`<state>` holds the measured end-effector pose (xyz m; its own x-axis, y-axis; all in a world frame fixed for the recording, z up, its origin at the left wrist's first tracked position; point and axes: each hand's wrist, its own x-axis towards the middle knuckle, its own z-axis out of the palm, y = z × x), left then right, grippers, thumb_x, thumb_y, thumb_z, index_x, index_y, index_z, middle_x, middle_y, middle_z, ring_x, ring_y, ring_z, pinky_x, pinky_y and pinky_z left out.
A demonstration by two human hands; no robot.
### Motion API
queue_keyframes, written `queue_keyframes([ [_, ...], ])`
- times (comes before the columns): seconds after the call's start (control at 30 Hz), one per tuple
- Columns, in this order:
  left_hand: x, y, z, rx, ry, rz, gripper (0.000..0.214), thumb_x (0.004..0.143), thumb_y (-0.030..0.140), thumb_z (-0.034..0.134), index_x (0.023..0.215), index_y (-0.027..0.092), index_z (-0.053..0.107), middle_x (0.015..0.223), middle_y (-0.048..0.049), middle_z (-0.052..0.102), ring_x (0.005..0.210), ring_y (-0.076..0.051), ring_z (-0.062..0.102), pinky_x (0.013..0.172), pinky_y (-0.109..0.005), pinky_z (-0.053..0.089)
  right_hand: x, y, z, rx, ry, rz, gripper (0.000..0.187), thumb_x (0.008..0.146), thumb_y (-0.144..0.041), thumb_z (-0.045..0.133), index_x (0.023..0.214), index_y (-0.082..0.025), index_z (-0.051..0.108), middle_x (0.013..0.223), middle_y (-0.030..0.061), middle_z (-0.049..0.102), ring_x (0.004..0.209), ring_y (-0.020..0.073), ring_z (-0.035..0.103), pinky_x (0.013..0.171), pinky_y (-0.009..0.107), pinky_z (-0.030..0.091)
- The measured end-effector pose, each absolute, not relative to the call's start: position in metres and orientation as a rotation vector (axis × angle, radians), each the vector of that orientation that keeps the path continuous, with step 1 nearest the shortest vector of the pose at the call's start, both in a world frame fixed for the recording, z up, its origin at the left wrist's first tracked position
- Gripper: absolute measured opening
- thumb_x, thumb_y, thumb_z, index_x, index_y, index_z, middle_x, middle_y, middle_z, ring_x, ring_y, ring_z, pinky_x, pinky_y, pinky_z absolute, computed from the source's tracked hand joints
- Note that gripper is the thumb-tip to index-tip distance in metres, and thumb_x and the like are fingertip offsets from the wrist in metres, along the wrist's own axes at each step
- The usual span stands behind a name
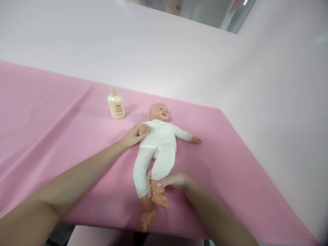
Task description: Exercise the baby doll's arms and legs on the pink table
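Observation:
A baby doll [161,135] in a white suit lies on its back on the pink cloth, its bare head away from me and its feet toward me. My left hand [133,135] is closed around the doll's arm on the left, near its small fist. My right hand [170,180] grips the doll's ankle on the right, thumb on top and fingers behind it. That leg is bent a little, while the other leg lies straight toward the near edge. The doll's other arm stretches out to the right, untouched.
A cream pump bottle [117,106] with a dark label stands beyond my left hand. The pink cloth [222,164] covers the table and has folds at the left. White walls [77,41] rise behind and to the right, with a window [200,12] at the top.

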<state>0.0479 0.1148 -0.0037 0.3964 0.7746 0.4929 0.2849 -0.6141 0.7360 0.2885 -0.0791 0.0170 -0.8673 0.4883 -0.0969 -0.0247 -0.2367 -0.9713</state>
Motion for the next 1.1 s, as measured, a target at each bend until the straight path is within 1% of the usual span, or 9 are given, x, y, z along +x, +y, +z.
queue_keyframes([
  [0.07, 0.048, 0.115, -0.003, 2.097, 0.904, 1.158, 0.065, 0.099, 0.084, 0.068, 0.126, 0.025, 0.075, 0.131, -0.0168, 0.085, 0.126, -0.039, 0.078, 0.124, -0.060, 0.060, 0.290, -0.078, 0.015, -0.557, -1.701, 2.171, 0.054, 0.092, -0.067, 0.082, 0.107, -0.017, 0.070, 0.099, 0.0144, 0.084, 0.108, 0.0304, 0.082, 0.101, 0.043, 0.062],
  [0.13, 0.048, 0.115, -0.003, 2.091, 0.904, 1.151, 0.066, 0.098, 0.085, 0.069, 0.126, 0.025, 0.075, 0.131, -0.0166, 0.085, 0.127, -0.039, 0.078, 0.125, -0.059, 0.060, 0.292, -0.078, 0.014, -0.559, -1.696, 2.183, 0.052, 0.094, -0.064, 0.083, 0.109, -0.016, 0.070, 0.101, 0.0146, 0.085, 0.111, 0.0309, 0.082, 0.104, 0.044, 0.062],
  [0.27, 0.048, 0.115, -0.003, 2.087, 0.897, 1.158, 0.065, 0.098, 0.085, 0.070, 0.125, 0.026, 0.075, 0.129, -0.0164, 0.085, 0.125, -0.038, 0.078, 0.123, -0.058, 0.061, 0.293, -0.079, 0.011, -0.554, -1.646, 2.210, 0.054, 0.094, -0.064, 0.085, 0.112, -0.016, 0.068, 0.104, 0.0147, 0.084, 0.112, 0.0309, 0.082, 0.101, 0.043, 0.062],
  [0.4, 0.048, 0.115, -0.002, 2.090, 0.907, 1.156, 0.066, 0.098, 0.086, 0.070, 0.125, 0.026, 0.075, 0.129, -0.0152, 0.085, 0.126, -0.038, 0.078, 0.123, -0.058, 0.061, 0.292, -0.079, 0.014, -0.545, -1.629, 2.210, 0.055, 0.093, -0.065, 0.087, 0.110, -0.017, 0.068, 0.102, 0.0143, 0.083, 0.109, 0.0309, 0.081, 0.102, 0.044, 0.061],
  [0.57, 0.049, 0.116, -0.003, 2.084, 0.891, 1.160, 0.064, 0.098, 0.084, 0.070, 0.124, 0.026, 0.075, 0.127, -0.0160, 0.085, 0.123, -0.038, 0.078, 0.122, -0.058, 0.062, 0.290, -0.078, 0.019, -0.540, -1.633, 2.201, 0.059, 0.092, -0.068, 0.089, 0.109, -0.014, 0.073, 0.101, 0.0144, 0.083, 0.100, 0.0267, 0.077, 0.101, 0.042, 0.060],
  [0.73, 0.048, 0.117, -0.005, 2.081, 0.913, 1.173, 0.063, 0.097, 0.083, 0.072, 0.124, 0.026, 0.076, 0.128, -0.0157, 0.085, 0.124, -0.039, 0.078, 0.122, -0.059, 0.062, 0.288, -0.078, 0.021, -0.500, -1.635, 2.212, 0.059, 0.090, -0.071, 0.092, 0.106, -0.017, 0.074, 0.100, 0.0107, 0.083, 0.095, 0.0236, 0.077, 0.098, 0.037, 0.061],
  [0.87, 0.048, 0.117, -0.006, 2.082, 0.903, 1.173, 0.063, 0.097, 0.083, 0.071, 0.124, 0.026, 0.075, 0.128, -0.0156, 0.085, 0.123, -0.038, 0.079, 0.121, -0.058, 0.062, 0.289, -0.079, 0.022, -0.534, -1.608, 2.213, 0.061, 0.088, -0.071, 0.092, 0.108, -0.017, 0.074, 0.100, 0.0115, 0.084, 0.096, 0.0247, 0.077, 0.097, 0.039, 0.061],
  [0.97, 0.048, 0.116, -0.004, 2.086, 0.900, 1.164, 0.063, 0.098, 0.082, 0.071, 0.124, 0.025, 0.075, 0.128, -0.0164, 0.085, 0.122, -0.039, 0.079, 0.121, -0.059, 0.063, 0.291, -0.079, 0.022, -0.560, -1.618, 2.219, 0.059, 0.090, -0.067, 0.091, 0.110, -0.015, 0.074, 0.102, 0.0131, 0.084, 0.099, 0.0251, 0.078, 0.099, 0.040, 0.061],
  [1.1, 0.049, 0.115, -0.002, 2.082, 0.909, 1.167, 0.064, 0.096, 0.084, 0.071, 0.122, 0.025, 0.076, 0.127, -0.0160, 0.086, 0.122, -0.038, 0.078, 0.121, -0.059, 0.062, 0.292, -0.079, 0.021, -0.570, -1.653, 2.217, 0.054, 0.094, -0.063, 0.086, 0.110, -0.014, 0.074, 0.103, 0.0150, 0.084, 0.106, 0.0284, 0.080, 0.103, 0.043, 0.062],
])
